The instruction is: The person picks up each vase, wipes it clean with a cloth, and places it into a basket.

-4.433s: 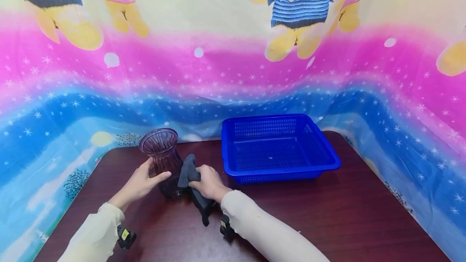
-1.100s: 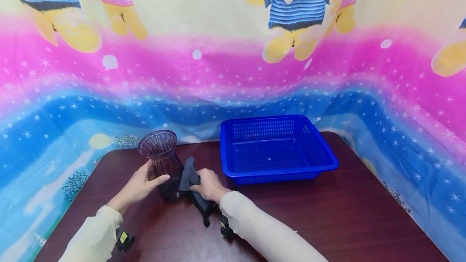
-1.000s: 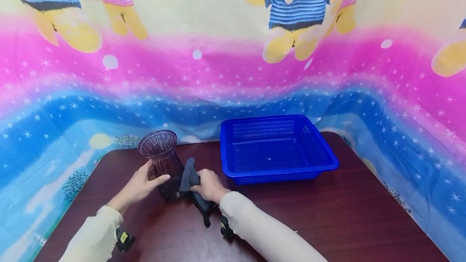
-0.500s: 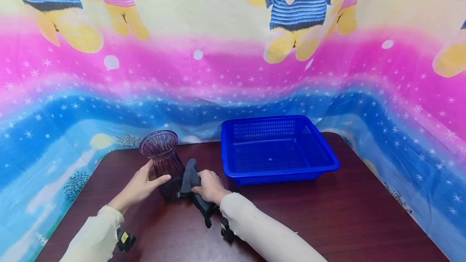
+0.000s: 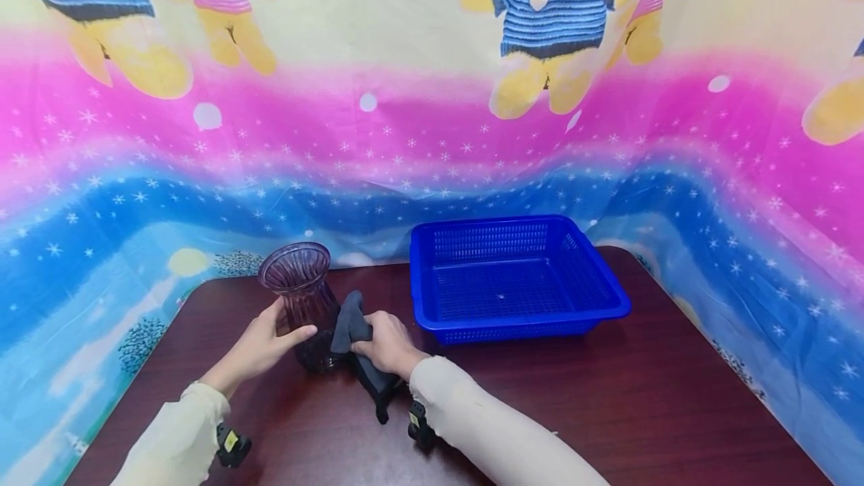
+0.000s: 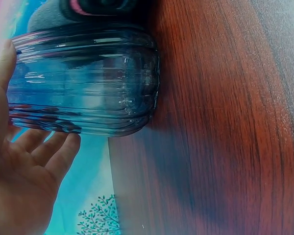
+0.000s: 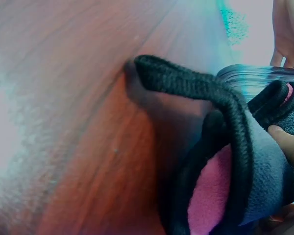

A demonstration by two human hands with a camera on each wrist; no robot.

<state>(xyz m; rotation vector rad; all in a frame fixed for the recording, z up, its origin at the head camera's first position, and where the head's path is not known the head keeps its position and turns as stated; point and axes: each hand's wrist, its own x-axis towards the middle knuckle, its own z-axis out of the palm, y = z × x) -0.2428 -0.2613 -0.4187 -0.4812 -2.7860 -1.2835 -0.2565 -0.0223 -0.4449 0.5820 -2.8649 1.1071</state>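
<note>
A purple-tinted ribbed glass vase (image 5: 312, 306) with a flared rim stands on the table. My left hand (image 5: 259, 340) holds it round the middle, thumb in front and fingers behind; the left wrist view shows the vase's clear lower body (image 6: 88, 83) between thumb and fingers. My right hand (image 5: 388, 343) grips a bunched grey cloth (image 5: 349, 325) against the vase's right side. In the right wrist view the cloth (image 7: 267, 166) shows black edging, a pink underside and a hanging loop. The right fingers are partly hidden by the cloth.
A blue plastic basket (image 5: 520, 325) with perforated walls stands to the right of the vase, near the table's back edge. The dark red-brown wooden table (image 5: 607, 411) is ringed by a printed curtain (image 5: 378, 141) at the back and sides.
The right hand and cloth have shifted only slightly along the vase's side, a little up and left since half a second ago. The left hand and vase stay in place.
</note>
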